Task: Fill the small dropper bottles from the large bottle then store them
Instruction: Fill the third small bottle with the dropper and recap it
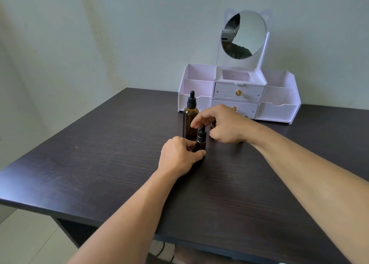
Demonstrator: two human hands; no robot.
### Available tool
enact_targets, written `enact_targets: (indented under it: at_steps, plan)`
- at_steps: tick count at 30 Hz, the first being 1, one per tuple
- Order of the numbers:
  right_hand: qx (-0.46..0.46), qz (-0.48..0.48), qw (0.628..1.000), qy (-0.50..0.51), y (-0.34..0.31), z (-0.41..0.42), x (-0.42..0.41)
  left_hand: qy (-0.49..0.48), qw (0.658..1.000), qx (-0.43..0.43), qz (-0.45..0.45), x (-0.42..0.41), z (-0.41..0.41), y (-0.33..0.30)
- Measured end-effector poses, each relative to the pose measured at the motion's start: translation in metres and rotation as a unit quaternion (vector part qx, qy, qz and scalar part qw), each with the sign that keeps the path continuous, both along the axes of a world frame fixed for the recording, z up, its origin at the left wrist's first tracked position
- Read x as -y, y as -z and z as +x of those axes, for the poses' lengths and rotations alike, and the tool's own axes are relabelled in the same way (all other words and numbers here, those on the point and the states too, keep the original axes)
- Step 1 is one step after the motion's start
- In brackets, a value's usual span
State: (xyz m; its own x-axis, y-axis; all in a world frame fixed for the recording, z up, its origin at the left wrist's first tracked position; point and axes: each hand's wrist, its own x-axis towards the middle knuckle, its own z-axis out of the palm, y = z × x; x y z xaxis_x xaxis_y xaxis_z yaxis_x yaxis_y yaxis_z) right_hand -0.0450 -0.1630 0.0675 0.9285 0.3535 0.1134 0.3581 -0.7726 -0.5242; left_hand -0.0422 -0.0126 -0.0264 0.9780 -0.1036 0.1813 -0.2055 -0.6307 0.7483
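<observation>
A large amber bottle (189, 122) with a black dropper cap stands upright on the dark table (99, 164). Right in front of it stands a small amber dropper bottle (201, 139). My left hand (179, 156) is wrapped around the small bottle's base. My right hand (223, 124) hovers just above and to the right of it, fingers apart, index fingertip close to the black dropper cap. Another small bottle (213, 125) is mostly hidden behind my right hand.
A white organiser (279, 104) with side compartments, two gold-knobbed drawers and a round cat-eared mirror (244, 35) stands at the table's back edge against the wall. The table's front edge (79, 215) runs along the lower left, with floor beyond.
</observation>
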Motion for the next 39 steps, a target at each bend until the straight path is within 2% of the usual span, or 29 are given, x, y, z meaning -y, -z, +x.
enact_targets:
  at_steps: [2, 6, 10, 15, 21, 25, 28, 33, 39]
  plan:
    - [0.016, 0.02, 1.0, 0.016, 0.002, 0.001, -0.001, 0.001, 1.0, 0.003, 0.005, 0.0, 0.0, 0.0]
    - [0.05, -0.029, 0.998, 0.017, 0.007, 0.003, -0.004, -0.003, 1.0, 0.009, 0.004, 0.0, 0.0, 0.001]
    - [0.002, 0.042, 0.999, -0.012, 0.003, -0.002, -0.005, -0.005, 1.0, 0.011, 0.007, 0.0, 0.0, 0.001]
    - [0.065, -0.072, 0.995, 0.028, 0.006, -0.001, -0.005, 0.0, 1.0, 0.01, 0.005, 0.0, 0.0, 0.001]
    - [0.127, -0.029, 0.99, 0.045, -0.01, -0.006, -0.003, -0.001, 1.0, 0.006, 0.003, 0.0, 0.0, 0.001]
    - [0.176, 0.008, 0.979, 0.101, -0.015, -0.013, 0.016, -0.006, 1.0, 0.011, 0.001, -0.001, 0.0, 0.002]
    - [0.177, 0.047, 0.968, 0.174, 0.002, -0.018, 0.034, -0.012, 1.0, 0.017, 0.0, 0.0, -0.001, 0.002]
    - [0.135, 0.027, 0.955, 0.263, 0.052, -0.02, 0.05, -0.01, 0.999, 0.028, 0.01, 0.0, -0.001, 0.001]
    - [0.18, 0.016, 0.941, 0.287, 0.077, -0.017, 0.046, -0.016, 0.999, 0.038, 0.008, 0.0, 0.0, 0.003]
